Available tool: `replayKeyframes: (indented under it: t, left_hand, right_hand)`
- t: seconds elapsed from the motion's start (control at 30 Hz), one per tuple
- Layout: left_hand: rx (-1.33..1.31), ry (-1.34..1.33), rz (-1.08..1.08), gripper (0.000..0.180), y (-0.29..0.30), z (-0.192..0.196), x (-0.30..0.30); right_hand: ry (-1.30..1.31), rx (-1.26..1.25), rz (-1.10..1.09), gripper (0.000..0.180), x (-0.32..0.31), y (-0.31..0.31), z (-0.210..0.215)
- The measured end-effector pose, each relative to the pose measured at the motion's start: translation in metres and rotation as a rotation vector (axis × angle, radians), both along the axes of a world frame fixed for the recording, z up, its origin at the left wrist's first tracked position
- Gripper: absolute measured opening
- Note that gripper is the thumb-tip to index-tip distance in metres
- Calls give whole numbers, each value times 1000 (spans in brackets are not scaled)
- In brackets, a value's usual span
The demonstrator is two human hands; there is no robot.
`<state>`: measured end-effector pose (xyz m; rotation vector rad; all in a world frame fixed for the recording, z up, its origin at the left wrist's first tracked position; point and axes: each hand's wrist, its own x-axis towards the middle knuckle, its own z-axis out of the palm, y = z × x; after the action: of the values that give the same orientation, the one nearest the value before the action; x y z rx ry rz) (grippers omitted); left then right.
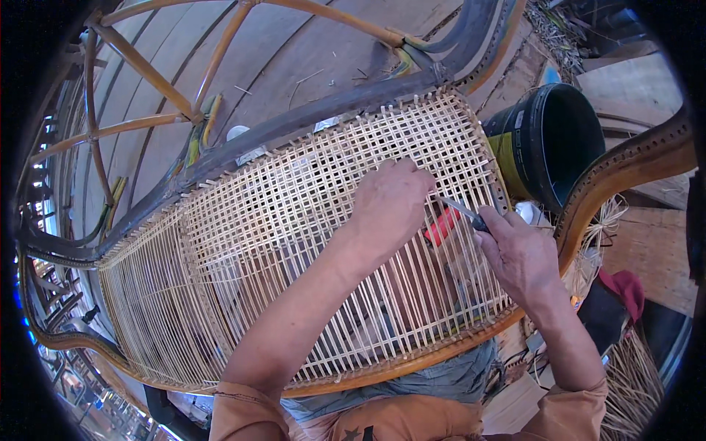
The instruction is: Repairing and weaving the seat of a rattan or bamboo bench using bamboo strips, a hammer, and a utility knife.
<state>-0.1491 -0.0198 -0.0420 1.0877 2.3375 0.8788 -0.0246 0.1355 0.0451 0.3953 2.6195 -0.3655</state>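
A curved rattan seat frame (pixel 412 343) lies across my lap. Its far part carries an open lattice of pale woven cane (pixel 294 176), while loose parallel cane strands (pixel 390 301) run over the near part. At the near edge of the weave, my left hand (pixel 392 202) has its fingers curled down against the strands; what they pinch is hidden. My right hand (pixel 521 253) grips the dark handle of an awl (pixel 465 210), a thin metal tool. The awl's shaft points left, its tip close to my left fingertips.
A dark bucket (pixel 540 140) lies tipped at the right, beyond the frame. Beneath the strands shows a red object (pixel 442 226). Curved frame rails (pixel 625 173) and rattan struts (pixel 147 70) rise around the seat. A cane bundle (pixel 636 393) lies at lower right.
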Motion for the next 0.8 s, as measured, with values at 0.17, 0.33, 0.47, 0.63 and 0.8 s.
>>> replayKeyframes:
  t: [0.17,0.33,0.47,0.63,0.8]
  left_hand:
    - [-57,-62,-6,24,1,0,-2]
    - [-91,-166,14,26,7,2,-5]
    - [-123,-165,-21,26,9,10,-9]
    - [25,-66,18,27,13,5,3]
    - [-88,-43,-14,27,23,8,6]
  right_hand:
    - [-72,91,88,29,-10,-6,0]
    - [-26,49,89,28,-12,1,-4]
    - [85,11,66,28,0,2,-6]
    - [14,51,9,27,1,5,4]
    - [-37,98,57,25,-4,9,10]
